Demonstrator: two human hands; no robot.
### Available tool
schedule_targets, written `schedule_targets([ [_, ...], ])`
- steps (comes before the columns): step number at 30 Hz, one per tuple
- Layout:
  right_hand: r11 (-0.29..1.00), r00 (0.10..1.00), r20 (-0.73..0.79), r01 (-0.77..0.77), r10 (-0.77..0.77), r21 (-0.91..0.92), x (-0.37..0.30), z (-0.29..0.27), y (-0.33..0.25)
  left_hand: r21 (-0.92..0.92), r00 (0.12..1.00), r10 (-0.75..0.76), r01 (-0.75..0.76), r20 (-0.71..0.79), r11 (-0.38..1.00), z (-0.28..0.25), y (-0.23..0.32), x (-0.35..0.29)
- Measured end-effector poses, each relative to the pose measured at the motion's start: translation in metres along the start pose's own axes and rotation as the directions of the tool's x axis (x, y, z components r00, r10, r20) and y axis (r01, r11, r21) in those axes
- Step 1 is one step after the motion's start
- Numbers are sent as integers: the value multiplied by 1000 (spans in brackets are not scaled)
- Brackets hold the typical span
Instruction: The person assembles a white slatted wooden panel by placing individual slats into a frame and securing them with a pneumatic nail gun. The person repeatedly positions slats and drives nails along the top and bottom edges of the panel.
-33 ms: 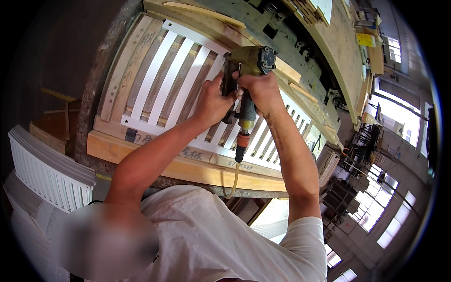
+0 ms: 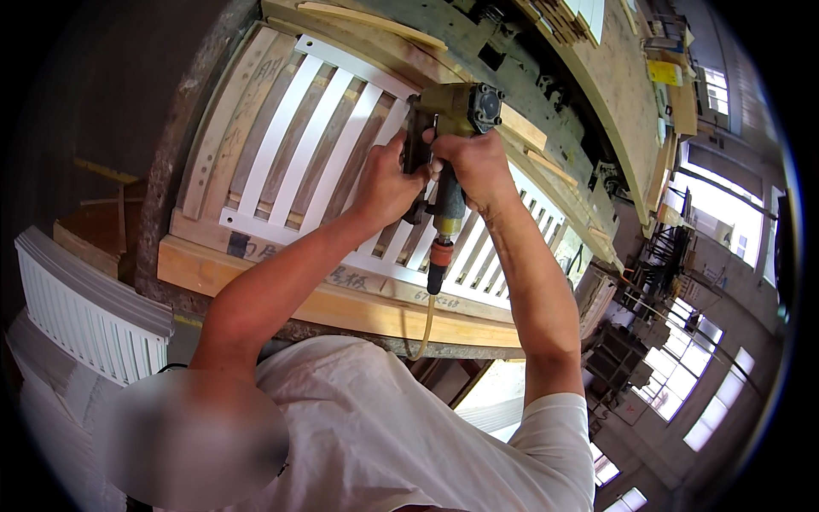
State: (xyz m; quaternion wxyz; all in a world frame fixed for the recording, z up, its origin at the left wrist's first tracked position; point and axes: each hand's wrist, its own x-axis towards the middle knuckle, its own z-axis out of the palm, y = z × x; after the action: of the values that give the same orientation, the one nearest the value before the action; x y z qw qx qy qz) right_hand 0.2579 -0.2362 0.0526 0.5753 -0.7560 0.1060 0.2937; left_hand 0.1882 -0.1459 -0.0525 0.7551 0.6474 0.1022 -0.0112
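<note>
A pneumatic nail gun, with a yellowish-brown head and dark magazine, is held over a white slatted panel. My right hand is wrapped round its handle. My left hand is closed on the dark magazine at the gun's left side; its fingertips come close to my right hand's and are partly hidden. From the handle's lower end, past an orange-red coupling, a thin yellowish air hose runs toward me. The panel lies flat inside a wooden jig with handwriting on its rails.
To my left stand stacked white slatted panels near a brown wooden box. Loose wood strips lie along the jig's far side. Beyond is a greenish machine bed and a board-topped table with more strips.
</note>
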Motion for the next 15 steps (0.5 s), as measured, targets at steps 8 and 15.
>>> schedule_targets([
  [8,999,999,34,-33,34,-23,6,21,-18,154,997,35,-23,-73,988,-23,16,3],
  [15,993,999,42,6,-1,-119,8,33,-23,122,995,41,-30,-89,992,-31,14,5],
])
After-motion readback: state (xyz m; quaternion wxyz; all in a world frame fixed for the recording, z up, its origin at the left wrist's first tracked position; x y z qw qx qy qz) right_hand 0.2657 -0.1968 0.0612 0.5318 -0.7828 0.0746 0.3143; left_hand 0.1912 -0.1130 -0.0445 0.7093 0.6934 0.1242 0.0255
